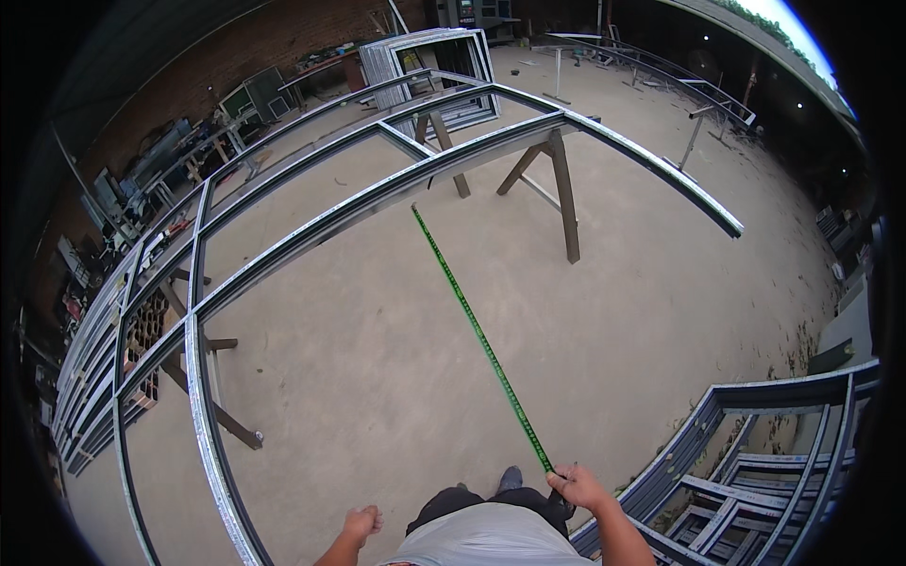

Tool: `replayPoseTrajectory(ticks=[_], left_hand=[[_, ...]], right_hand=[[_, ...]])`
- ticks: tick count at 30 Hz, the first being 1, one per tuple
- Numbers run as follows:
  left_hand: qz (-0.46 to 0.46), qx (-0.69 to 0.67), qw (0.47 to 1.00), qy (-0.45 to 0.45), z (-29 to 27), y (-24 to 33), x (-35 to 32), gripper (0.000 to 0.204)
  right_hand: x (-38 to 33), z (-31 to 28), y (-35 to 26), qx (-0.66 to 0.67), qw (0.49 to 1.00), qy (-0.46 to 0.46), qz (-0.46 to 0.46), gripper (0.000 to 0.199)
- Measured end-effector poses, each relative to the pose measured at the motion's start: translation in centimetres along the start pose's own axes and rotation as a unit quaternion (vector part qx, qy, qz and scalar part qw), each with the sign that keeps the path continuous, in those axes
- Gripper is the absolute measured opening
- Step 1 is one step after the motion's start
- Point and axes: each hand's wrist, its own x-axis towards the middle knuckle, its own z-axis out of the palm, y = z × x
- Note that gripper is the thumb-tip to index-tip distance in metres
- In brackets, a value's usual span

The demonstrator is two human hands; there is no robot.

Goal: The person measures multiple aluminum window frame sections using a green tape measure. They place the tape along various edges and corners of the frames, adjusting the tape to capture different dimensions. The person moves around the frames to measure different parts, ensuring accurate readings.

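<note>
1. Head view: right hand (578, 487) closed around the near end of a green tape measure (477, 332), low in the picture, just above the person's grey shirt (491, 540).
2. Tape stretched tight and straight, from the right hand up to a long metal frame (311, 231) resting on wooden trestles (557, 184); far end touching the front bar of the frame.
3. Tape hanging in the air above the concrete floor (377, 377), not lying on it.
4. Left hand (361, 522) holding nothing, fingers curled loosely, well apart from the tape.
5. More metal frames (755, 472) lying on the floor at the lower right, just beside the right forearm.
6. Brick wall (274, 38) far behind, with a leaning stack of window frames (429, 71) near it.
</note>
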Motion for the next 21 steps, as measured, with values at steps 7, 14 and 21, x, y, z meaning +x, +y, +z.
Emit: replayPoseTrajectory(ticks=[7, 14, 21], left_hand=[[0.059, -0.036, 0.998, -0.015, 9.0, 12.8, 0.2, 0.033], [-0.026, 0.08, 0.996, -0.037, 12.1, 22.2, 8.1, 0.03], [0.015, 0.006, 1.0, -0.019, 11.5, 39.8, 20.9, 0.029]], right_hand=[[12.1, -10.6, -3.8, -0.061, 0.998, -0.007, -0.027, 0.042], [25.5, -15.3, -6.5, -0.037, 0.998, 0.022, -0.04, 0.041], [37.3, -21.7, -12.0, -0.073, 0.995, 0.057, -0.033, 0.035]])
